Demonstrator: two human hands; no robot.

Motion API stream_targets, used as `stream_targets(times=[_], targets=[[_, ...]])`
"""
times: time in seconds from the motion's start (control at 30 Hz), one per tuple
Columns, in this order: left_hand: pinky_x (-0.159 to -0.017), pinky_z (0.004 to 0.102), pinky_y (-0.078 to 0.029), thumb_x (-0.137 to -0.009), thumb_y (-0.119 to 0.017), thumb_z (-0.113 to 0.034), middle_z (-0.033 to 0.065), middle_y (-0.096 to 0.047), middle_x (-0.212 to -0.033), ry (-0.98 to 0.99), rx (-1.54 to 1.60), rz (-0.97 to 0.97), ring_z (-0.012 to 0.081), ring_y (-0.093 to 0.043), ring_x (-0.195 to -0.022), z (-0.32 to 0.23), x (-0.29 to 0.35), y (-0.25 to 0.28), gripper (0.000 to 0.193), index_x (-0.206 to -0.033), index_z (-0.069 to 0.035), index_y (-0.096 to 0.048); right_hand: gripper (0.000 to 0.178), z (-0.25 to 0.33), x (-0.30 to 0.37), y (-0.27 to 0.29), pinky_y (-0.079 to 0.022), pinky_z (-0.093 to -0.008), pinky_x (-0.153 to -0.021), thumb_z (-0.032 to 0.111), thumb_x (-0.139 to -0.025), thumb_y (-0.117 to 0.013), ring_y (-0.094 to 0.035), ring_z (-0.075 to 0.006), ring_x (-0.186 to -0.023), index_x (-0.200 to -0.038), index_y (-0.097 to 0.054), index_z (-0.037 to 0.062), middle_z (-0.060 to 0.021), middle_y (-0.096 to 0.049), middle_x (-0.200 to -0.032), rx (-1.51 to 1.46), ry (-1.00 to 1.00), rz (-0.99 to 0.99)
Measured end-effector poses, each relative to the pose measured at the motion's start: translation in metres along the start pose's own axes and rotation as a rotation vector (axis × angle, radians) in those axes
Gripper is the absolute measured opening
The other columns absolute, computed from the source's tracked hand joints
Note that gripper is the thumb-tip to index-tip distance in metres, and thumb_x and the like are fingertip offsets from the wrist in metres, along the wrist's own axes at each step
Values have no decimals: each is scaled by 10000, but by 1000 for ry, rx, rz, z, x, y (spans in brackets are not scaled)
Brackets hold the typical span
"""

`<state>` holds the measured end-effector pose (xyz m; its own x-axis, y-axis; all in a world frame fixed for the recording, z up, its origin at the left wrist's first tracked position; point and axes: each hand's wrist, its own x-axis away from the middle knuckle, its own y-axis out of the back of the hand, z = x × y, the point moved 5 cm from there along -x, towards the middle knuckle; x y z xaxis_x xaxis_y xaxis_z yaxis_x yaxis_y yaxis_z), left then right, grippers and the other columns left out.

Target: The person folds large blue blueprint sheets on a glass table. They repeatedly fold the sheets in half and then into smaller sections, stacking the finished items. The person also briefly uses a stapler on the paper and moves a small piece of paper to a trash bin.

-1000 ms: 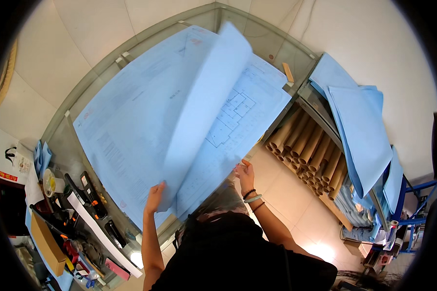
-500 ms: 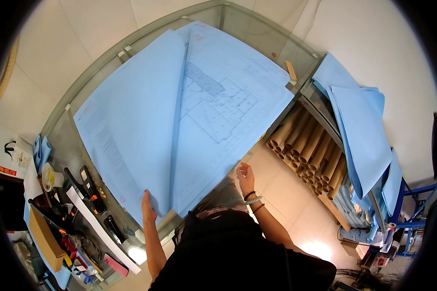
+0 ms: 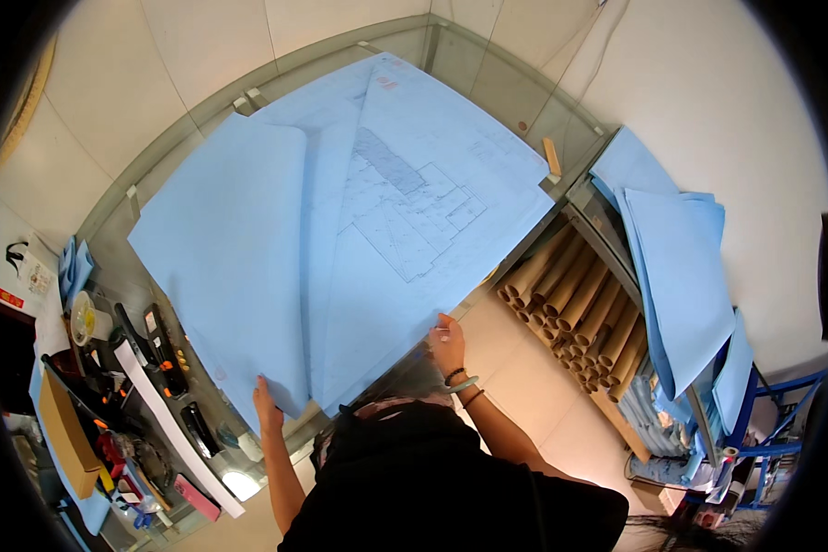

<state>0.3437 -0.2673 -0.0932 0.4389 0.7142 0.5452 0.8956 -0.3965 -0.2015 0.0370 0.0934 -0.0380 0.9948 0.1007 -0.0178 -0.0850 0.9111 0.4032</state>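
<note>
Large blue drawing sheets (image 3: 405, 304) lie stacked on a glass-topped table, the upper one printed with a floor plan. Over the left half a blue sheet (image 3: 221, 212) is folded back, its rounded fold running from far to near. My left hand (image 3: 269, 407) pinches the near edge of this folded sheet, thumb on top and the other fingers mostly hidden beneath. Close to the near right edge of the stack is my right hand (image 3: 447, 344), fingers curled in; whether they hold the paper edge is hard to see. Bracelets circle the right wrist.
Staplers (image 3: 164, 350), a white strip (image 3: 170, 414), a tub (image 3: 90, 320) and a cardboard box (image 3: 69, 428) crowd the left side. Brown cardboard tubes (image 3: 580, 308) fill a shelf at right, under more folded blue sheets (image 3: 676, 276). A wooden piece (image 3: 550, 156) lies at the far right corner.
The folded sheet's crease has shifted left, and its far end has come nearer, exposing more of the sheets below. My right hand has moved left toward the stack's edge; my left slid slightly left.
</note>
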Motion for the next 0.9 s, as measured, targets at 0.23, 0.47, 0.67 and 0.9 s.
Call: stream_targets(times=[0.23,0.47,0.67,0.9], targets=[[-933,410,-435,-963,-534,-187,176,-478,-1257,-619,-283,-479,288,-522,-1105,-32,24,-3,478,-1343,55,-377,534,31,-83,20,-380,-449,-982,140,-801,-691,-465,-376,-1132,-1268,-480,-10,-210,-520,-1212,283,324,-68],[-1124,502,-215,-833,-639,-71,247,-167,-1522,-995,-1124,-134,414,-180,-1404,-92,93,-175,740,-1459,-8,-249,800,-3,-169,45,-321,-490,-1031,329,-755,-758,-373,-427,-1228,-1375,-375,-1,-270,-423,-1332,519,355,-101],[-1123,576,-127,-837,-664,-196,248,-123,-1538,-832,-1313,203,456,-114,-1413,-21,61,-260,788,-1475,-31,-231,950,-31,-299,107,-294,-495,-1068,481,-719,-765,-316,-426,-1297,-1409,-323,0,-265,-341,-1419,691,135,-71],[-1128,578,-50,-879,-596,-308,236,-113,-1549,-838,-1474,73,443,-83,-1424,-12,28,-335,755,-1482,-39,-230,1116,-59,-390,157,-253,-492,-1111,593,-669,-749,-191,-440,-1378,-1476,-205,48,-256,-187,-1512,737,-130,-2]])
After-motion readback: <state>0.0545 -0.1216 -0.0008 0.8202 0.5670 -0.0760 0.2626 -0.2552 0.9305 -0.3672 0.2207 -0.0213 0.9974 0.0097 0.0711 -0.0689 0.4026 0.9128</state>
